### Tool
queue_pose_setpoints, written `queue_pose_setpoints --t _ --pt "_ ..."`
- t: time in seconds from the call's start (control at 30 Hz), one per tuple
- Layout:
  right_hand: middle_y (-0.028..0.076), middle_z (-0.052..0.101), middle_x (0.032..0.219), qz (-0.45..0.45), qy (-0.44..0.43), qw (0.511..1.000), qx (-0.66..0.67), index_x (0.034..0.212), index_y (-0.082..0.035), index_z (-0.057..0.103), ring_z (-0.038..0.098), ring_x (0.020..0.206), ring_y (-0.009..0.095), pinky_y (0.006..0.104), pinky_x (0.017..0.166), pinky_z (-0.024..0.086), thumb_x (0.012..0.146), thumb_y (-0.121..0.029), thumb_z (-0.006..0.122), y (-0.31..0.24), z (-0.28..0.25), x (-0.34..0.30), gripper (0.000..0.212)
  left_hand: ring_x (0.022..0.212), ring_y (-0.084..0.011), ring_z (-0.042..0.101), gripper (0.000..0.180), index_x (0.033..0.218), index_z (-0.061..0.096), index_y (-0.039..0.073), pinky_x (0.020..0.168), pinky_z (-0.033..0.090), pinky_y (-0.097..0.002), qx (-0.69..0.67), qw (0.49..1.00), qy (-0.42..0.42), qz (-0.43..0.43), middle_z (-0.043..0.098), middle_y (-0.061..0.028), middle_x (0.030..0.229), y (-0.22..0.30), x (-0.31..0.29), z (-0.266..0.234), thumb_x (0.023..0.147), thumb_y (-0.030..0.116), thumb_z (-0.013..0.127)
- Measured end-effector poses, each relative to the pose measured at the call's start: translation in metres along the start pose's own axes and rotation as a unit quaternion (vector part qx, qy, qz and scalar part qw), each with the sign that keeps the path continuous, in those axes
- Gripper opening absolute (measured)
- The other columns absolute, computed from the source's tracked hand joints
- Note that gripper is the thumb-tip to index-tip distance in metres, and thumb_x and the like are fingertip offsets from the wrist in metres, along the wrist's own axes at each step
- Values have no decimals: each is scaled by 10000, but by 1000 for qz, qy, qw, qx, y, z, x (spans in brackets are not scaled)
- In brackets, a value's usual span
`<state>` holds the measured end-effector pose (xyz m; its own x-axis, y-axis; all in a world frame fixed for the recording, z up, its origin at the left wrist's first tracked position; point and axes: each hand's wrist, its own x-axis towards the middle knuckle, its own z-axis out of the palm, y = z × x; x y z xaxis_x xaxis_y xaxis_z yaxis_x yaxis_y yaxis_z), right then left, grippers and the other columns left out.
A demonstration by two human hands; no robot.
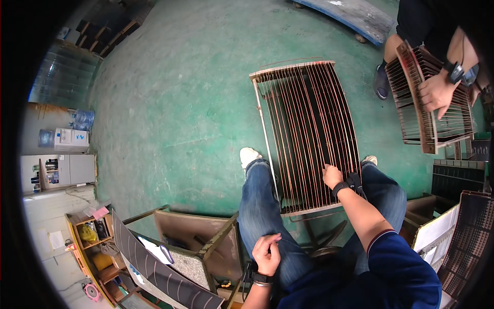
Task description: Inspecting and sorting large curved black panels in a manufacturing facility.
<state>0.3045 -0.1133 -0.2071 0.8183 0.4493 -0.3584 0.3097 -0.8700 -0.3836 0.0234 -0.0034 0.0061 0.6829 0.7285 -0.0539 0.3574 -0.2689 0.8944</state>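
A slotted metal rack (268,210) stands between my knees, strung with many thin copper-coloured rods over dark slats. Over its near right part, my right hand (333,176) has its fingers bent down at the rods. They look pinched together, and their tips are partly hidden, so what they hold cannot be made out. My left hand (266,255) rests on my left thigh, away from the rack. Its fingers are curled in toward the palm, and anything inside them is hidden.
At right, another person's hand (437,93) lies on a similar rack (411,95). A low blue-edged cart (355,19) sits at the back. Beside my left leg stands a metal-framed table (198,232); dark ridged panels (465,237) lean at lower right. A water dispenser (71,138) is far left.
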Motion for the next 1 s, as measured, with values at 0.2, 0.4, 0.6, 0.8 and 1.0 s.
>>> queue_pose_setpoints --t 0.2,0.4,0.6,0.8,1.0 --pt "249 605 713 -79 48 995 27 845 22 545 624 702 386 467 613 514 860 -104 486 -36 -66 -38 139 658 -200 623 233 876 651 21 605 494 -274 -21 1000 13 -1 655 -102 770 2 2 5 757 -87 482" --pt "219 535 665 -150 173 959 170 856 26 514 551 621 372 407 569 424 907 -104 475 -50 -229 -115 145 681 -152 612 216 889 654 6 604 491 -253 -49 999 24 0 646 -102 799 3 -4 3 818 -79 468" --pt "-56 514 799 -125 148 835 515 1032 31 557 430 725 36 201 638 367 940 -153 481 -53 -284 -166 220 790 -111 590 219 1112 565 -1 702 478 -228 -236 968 36 -81 637 -44 893 5 -11 9 953 97 450" --pt "61 501 1248 -213 -17 643 736 1313 16 406 456 1136 120 267 994 341 953 -177 487 -107 -246 -209 416 1226 -248 436 500 1330 395 117 1029 362 -457 -663 735 -123 -71 447 -91 1342 66 -42 -10 888 263 577" --pt "81 571 1175 -178 -160 522 819 1218 -14 490 559 1058 169 324 898 464 937 -167 507 -96 -238 -244 321 1212 -233 448 497 1311 413 49 1032 367 -413 -590 802 -55 -74 481 -86 1305 84 -54 -34 864 128 615"
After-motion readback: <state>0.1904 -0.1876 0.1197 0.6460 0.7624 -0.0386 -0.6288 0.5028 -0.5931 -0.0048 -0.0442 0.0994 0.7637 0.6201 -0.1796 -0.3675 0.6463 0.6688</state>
